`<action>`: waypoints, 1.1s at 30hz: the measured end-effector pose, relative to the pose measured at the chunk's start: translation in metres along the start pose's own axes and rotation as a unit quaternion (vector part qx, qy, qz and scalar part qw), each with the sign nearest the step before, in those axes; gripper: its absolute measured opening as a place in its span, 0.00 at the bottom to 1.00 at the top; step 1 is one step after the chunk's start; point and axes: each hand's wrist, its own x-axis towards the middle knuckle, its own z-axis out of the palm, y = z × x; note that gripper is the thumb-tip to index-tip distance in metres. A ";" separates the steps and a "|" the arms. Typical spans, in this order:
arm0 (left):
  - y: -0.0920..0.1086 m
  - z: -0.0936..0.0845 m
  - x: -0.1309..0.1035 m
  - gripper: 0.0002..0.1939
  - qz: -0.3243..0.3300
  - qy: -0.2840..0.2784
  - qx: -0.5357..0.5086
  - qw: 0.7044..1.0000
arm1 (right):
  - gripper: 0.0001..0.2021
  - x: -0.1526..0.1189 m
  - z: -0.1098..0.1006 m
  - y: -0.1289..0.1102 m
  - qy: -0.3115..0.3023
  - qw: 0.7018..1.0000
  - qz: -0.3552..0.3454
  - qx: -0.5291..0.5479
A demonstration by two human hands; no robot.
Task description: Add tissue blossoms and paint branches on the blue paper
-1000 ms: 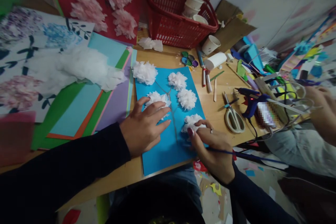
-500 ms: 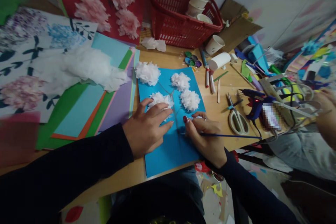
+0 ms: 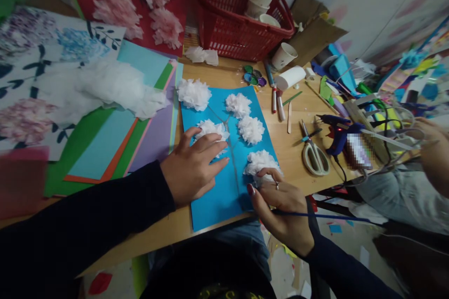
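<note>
A blue sheet [image 3: 213,210] lies on the table, bearing several white paper flowers [image 3: 251,130] and a thin painted brown branch [image 3: 233,159]. My left hand [image 3: 194,163] is open, fingers spread over the flower at the sheet's left side and partly hiding it. Between the fingers of my right hand [image 3: 280,210] is a thin paintbrush [image 3: 326,216] with a dark blue handle. Its tip is near the sheet's lower part, by the stem's lower end, though the bristles are hard to make out. Just above this hand sits another white flower [image 3: 261,162] at the right edge.
Scissors [image 3: 315,158] and a glue gun [image 3: 337,133] with a lit red light lie to the right. Small paint pots [image 3: 255,77], markers [image 3: 281,105] and a red basket [image 3: 224,32] stand behind. Coloured paper [image 3: 101,145] covers the left. Another person's hand [image 3: 433,145] shows at far right.
My right hand has slid down and towards me with the paintbrush, uncovering the flower at the right edge. My left hand stays over its flower. The whole view has shifted slightly.
</note>
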 end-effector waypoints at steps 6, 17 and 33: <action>0.000 -0.001 0.001 0.16 -0.004 -0.002 -0.004 1.000 | 0.18 0.028 0.002 0.010 0.084 0.995 0.051 0.020; -0.001 0.000 0.000 0.14 -0.008 -0.009 -0.010 1.000 | 0.21 0.041 0.010 0.015 0.062 0.997 0.034 -0.036; -0.001 0.001 0.000 0.15 -0.009 -0.013 -0.015 1.000 | 0.20 0.032 0.008 0.009 0.011 0.998 0.052 -0.029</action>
